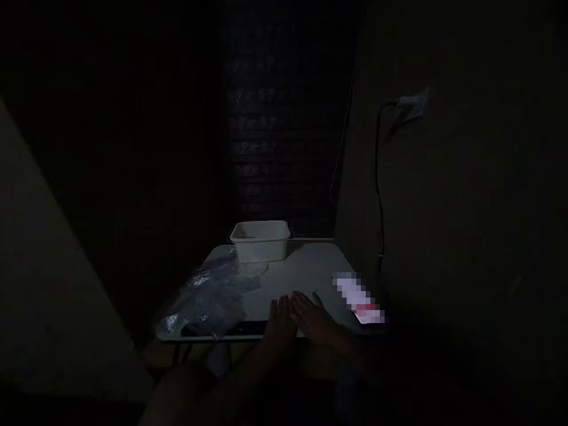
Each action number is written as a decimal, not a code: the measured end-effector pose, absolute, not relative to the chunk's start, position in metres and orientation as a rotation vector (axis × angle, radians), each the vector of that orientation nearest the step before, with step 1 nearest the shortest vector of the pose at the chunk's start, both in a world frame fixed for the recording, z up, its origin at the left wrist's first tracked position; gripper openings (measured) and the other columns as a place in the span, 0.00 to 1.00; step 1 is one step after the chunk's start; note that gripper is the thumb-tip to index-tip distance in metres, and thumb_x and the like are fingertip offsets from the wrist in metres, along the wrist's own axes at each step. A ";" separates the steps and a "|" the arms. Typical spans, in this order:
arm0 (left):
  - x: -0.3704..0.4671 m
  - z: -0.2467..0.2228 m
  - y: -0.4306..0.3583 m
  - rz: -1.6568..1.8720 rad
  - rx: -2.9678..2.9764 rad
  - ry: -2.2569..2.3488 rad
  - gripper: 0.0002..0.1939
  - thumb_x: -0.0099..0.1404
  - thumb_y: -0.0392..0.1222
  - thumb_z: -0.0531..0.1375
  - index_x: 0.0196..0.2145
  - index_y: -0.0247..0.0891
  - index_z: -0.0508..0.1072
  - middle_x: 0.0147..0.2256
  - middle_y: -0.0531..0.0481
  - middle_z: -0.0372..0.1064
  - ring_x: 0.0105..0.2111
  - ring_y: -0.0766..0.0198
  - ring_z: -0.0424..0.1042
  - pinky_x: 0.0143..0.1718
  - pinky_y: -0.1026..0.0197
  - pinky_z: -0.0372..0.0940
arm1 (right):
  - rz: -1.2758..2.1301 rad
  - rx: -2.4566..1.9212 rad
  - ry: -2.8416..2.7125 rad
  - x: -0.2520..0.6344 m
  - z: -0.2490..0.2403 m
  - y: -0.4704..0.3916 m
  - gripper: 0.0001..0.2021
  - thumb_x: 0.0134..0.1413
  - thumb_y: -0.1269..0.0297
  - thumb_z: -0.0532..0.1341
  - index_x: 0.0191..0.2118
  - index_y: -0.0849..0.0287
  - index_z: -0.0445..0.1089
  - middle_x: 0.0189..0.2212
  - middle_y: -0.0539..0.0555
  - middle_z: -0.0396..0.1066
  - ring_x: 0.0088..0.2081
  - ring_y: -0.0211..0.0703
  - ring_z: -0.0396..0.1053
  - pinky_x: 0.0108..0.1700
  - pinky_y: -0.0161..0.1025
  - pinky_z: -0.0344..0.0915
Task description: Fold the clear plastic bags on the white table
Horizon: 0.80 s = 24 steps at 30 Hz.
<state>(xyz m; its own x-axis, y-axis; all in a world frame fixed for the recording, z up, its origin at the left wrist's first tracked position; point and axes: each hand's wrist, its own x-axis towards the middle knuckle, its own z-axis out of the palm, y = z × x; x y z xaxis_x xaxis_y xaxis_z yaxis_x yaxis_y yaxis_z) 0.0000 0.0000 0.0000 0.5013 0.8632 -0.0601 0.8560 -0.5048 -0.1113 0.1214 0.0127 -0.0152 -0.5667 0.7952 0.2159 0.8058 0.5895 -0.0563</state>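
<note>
In dim light, my left hand (281, 319) lies near the table's front edge with its fingers stretched forward. My right hand (313, 319) reaches in from the right, its fingers extended and slanting toward the left one, so that the fingertips meet or nearly meet. Both look flat and open on the tabletop; anything beneath the palms is hidden. A thin, dark, narrow object (318, 299) lies just beyond my right hand, too dim to name. Crumpled clear plastic bags (213, 293) spread over the table to the left of my left hand.
At the back of the pale folding table (306, 263) stands a white rectangular tub (261, 248) with a handle. A lit phone (359, 299) lies at the right edge. A cord (378, 177) hangs from a wall outlet (415, 105). Dark blinds (266, 148) cover the back.
</note>
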 end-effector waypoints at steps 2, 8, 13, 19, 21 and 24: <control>0.001 0.000 -0.002 0.167 -2.641 -1.538 0.31 0.51 0.48 0.44 0.51 0.29 0.43 0.51 0.38 0.36 0.50 0.50 0.35 0.46 0.46 0.33 | -0.069 -1.349 -2.609 0.121 -0.016 0.014 0.23 0.50 0.58 0.31 0.51 0.61 0.42 0.51 0.54 0.44 0.52 0.39 0.36 0.48 0.48 0.29; 0.001 0.001 -0.006 0.158 -2.616 -1.581 0.33 0.50 0.51 0.45 0.50 0.29 0.43 0.51 0.38 0.36 0.50 0.50 0.33 0.45 0.45 0.33 | -0.030 -1.396 -2.613 0.119 -0.016 0.014 0.24 0.50 0.58 0.30 0.51 0.60 0.42 0.51 0.54 0.43 0.52 0.39 0.36 0.48 0.48 0.27; 0.001 0.001 -0.005 0.166 -2.619 -1.573 0.35 0.49 0.52 0.45 0.51 0.29 0.42 0.51 0.38 0.35 0.50 0.49 0.33 0.45 0.44 0.32 | 0.013 -1.383 -2.617 0.119 -0.013 0.013 0.24 0.50 0.58 0.30 0.51 0.60 0.42 0.51 0.54 0.43 0.52 0.39 0.35 0.48 0.49 0.27; 0.001 -0.001 -0.006 0.190 -2.600 -1.566 0.34 0.49 0.51 0.46 0.51 0.30 0.43 0.51 0.38 0.36 0.50 0.49 0.31 0.44 0.44 0.33 | 0.029 -1.391 -2.614 0.120 -0.012 0.013 0.24 0.50 0.57 0.30 0.51 0.60 0.42 0.51 0.54 0.42 0.52 0.39 0.35 0.48 0.49 0.28; 0.001 -0.001 -0.005 0.189 -2.600 -1.573 0.35 0.49 0.51 0.46 0.51 0.30 0.43 0.51 0.38 0.36 0.50 0.49 0.31 0.44 0.44 0.33 | 0.032 -1.390 -2.615 0.120 -0.013 0.013 0.24 0.50 0.57 0.30 0.51 0.60 0.41 0.51 0.54 0.42 0.52 0.39 0.35 0.48 0.49 0.28; 0.001 -0.002 -0.004 0.166 -2.624 -1.586 0.36 0.48 0.52 0.47 0.51 0.31 0.42 0.52 0.38 0.35 0.50 0.49 0.31 0.44 0.43 0.33 | 0.028 -1.395 -2.617 0.120 -0.013 0.013 0.24 0.50 0.57 0.30 0.51 0.60 0.41 0.51 0.54 0.42 0.52 0.39 0.35 0.48 0.49 0.28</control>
<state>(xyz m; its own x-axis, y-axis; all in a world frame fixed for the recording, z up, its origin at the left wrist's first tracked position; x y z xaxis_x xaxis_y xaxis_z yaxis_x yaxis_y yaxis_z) 0.0013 -0.0042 -0.0018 0.4615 0.8854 -0.0557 0.8777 -0.4648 -0.1166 0.1198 0.0132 -0.0133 -0.5455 0.8254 0.1452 0.8221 0.5607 -0.0985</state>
